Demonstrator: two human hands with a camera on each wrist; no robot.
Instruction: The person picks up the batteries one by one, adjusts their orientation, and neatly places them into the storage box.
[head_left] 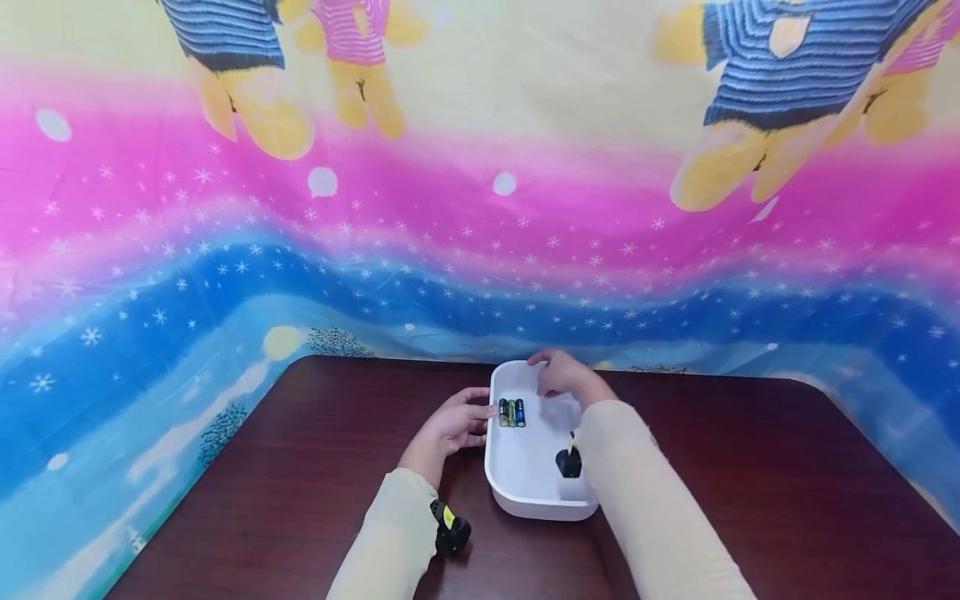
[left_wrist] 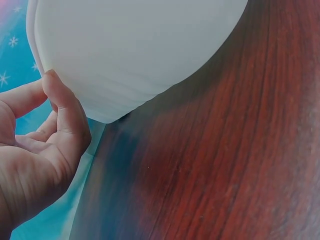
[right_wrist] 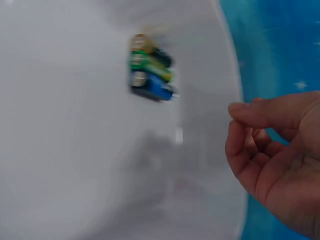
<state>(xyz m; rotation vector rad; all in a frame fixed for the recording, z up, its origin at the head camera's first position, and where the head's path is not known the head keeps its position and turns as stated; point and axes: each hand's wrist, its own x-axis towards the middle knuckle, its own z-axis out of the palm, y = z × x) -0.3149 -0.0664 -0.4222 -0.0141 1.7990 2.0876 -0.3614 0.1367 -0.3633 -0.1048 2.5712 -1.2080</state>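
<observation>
A white tray (head_left: 525,475) stands lengthwise on the table, with three batteries (head_left: 512,413) side by side near its left wall. My left hand (head_left: 456,425) grips the tray's left rim; in the left wrist view, thumb and fingers of that hand (left_wrist: 45,145) pinch the edge of the tray (left_wrist: 130,45). Over the far right part of the tray is my right hand (head_left: 564,377), fingers loosely bent. The right wrist view has this hand (right_wrist: 280,155) by the tray wall (right_wrist: 205,150), holding nothing visible, apart from the blurred batteries (right_wrist: 150,67).
The dark wooden table (head_left: 337,467) extends on both sides of the tray. Behind it hangs a patterned cloth (head_left: 450,250) with snowflakes and bears. A black device (head_left: 452,530) is strapped at the left wrist, and another (head_left: 570,462) at the right wrist overlaps the tray.
</observation>
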